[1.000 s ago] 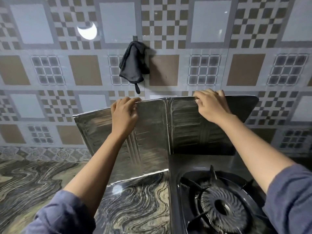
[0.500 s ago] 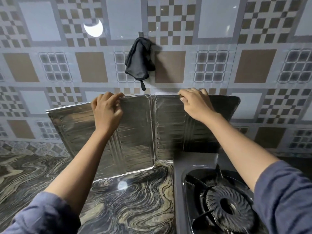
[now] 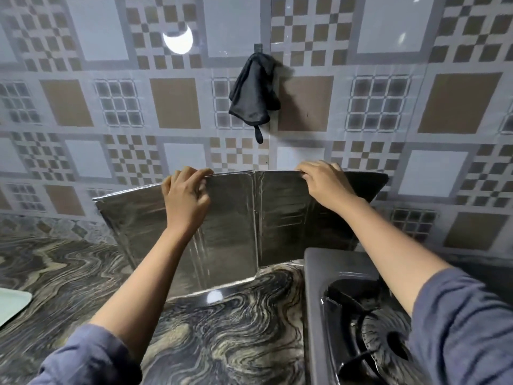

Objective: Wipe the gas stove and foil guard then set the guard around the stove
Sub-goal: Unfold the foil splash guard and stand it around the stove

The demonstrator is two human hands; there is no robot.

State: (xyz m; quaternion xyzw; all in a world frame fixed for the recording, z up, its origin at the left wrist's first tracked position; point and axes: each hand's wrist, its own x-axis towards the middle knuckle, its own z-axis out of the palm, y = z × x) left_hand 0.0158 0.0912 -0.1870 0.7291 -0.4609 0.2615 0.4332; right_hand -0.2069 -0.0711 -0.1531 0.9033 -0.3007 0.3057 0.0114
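At far left, on the swirled dark marble counter [image 3: 216, 343]: corner of a pale tray [image 3: 12, 302], cut off by the frame edge. Further right, upright on the counter against the patterned tile wall [image 3: 83, 107]: foil guard [image 3: 233, 226], folded into panels, left panel angled out toward the camera, middle panels facing forward, right panel dark and reaching behind the stove. Left hand [image 3: 184, 198] clamped over the guard's top edge at the left fold, fingers curled over the rim, thumb on the near face. Blue-grey sleeve [image 3: 88, 357] pushed up the left forearm. Above, centred on the wall: black cloth [image 3: 254, 95] hanging from a small hook [image 3: 258, 47], well clear of the guard's top edge. Right hand [image 3: 326, 184] gripping the top edge on the panel right of the centre fold, fingers wrapped over the rim; hands well apart, one fold line between them. At lower right: dark gas stove [image 3: 322, 301], back-left corner just in front of the guard's bottom edge, burner [image 3: 388, 354] and pan support partly hidden under the right forearm and its sleeve.
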